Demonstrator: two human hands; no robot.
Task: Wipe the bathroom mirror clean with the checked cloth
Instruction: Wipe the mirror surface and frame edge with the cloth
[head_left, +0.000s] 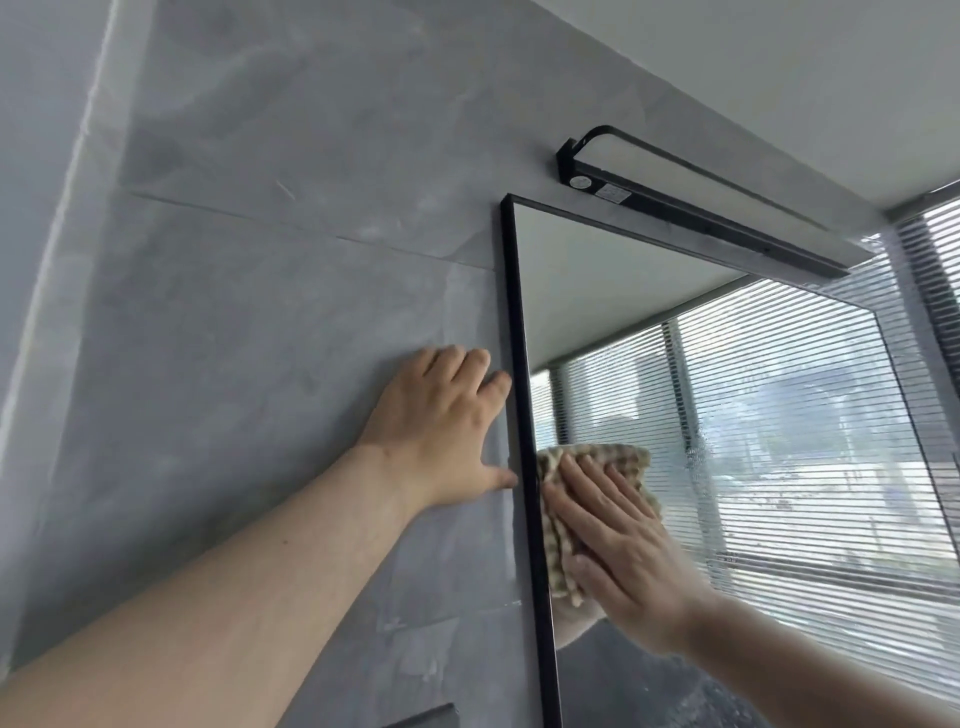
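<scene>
A black-framed mirror (613, 291) hangs on the grey wall, its glass reflecting window blinds. My right hand (618, 551) presses a beige checked cloth (618, 460) flat against the glass near the mirror's left edge, fingers straight and spread over the cloth. My left hand (441, 431) lies flat on the wall just left of the frame, fingertips and thumb touching the frame's edge. A patch of droplets or smears (696, 452) shows on the glass to the right of the cloth.
A black bar lamp (691, 202) is mounted above the mirror's top edge. Grey stone-look wall tiles (260, 312) fill the left side. Real window blinds (935, 270) stand at the far right. A dark fitting (426, 717) sits low on the wall.
</scene>
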